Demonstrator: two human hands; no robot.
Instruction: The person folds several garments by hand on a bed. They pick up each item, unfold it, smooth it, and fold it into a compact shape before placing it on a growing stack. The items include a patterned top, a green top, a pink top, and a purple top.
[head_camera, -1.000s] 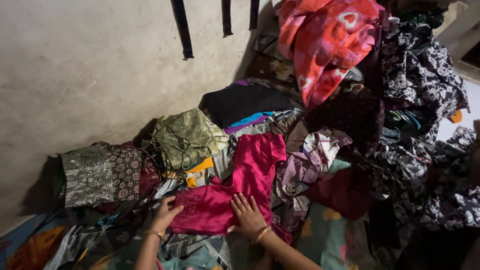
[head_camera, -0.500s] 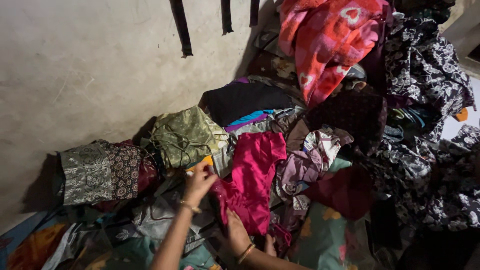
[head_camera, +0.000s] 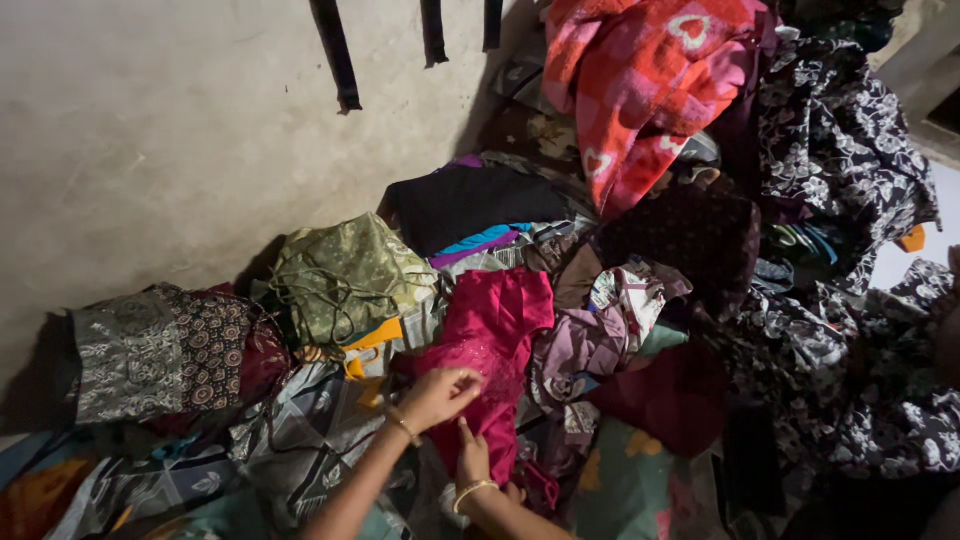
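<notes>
A bright pink blouse (head_camera: 495, 335) lies folded lengthwise on a heap of clothes. My left hand (head_camera: 437, 397), with a thin bangle at the wrist, pinches the folded-over left sleeve side of the blouse near its lower middle. Just below it, my right hand (head_camera: 472, 456) presses on the blouse's lower edge, fingers pointing up, a gold bangle on the wrist. Both forearms come in from the bottom of the view.
An olive-gold folded garment (head_camera: 345, 275) and a grey and maroon patterned pile (head_camera: 165, 350) lie left of the blouse by the plaster wall (head_camera: 150, 130). A red heart-print blanket (head_camera: 650, 80) and black floral cloth (head_camera: 840, 140) hang at the right. Dark straps (head_camera: 335, 55) dangle on the wall.
My left hand has folded the blouse's left side over to the right, so the blouse is narrower. My right hand slid down to the lower edge. The view shifted slightly left.
</notes>
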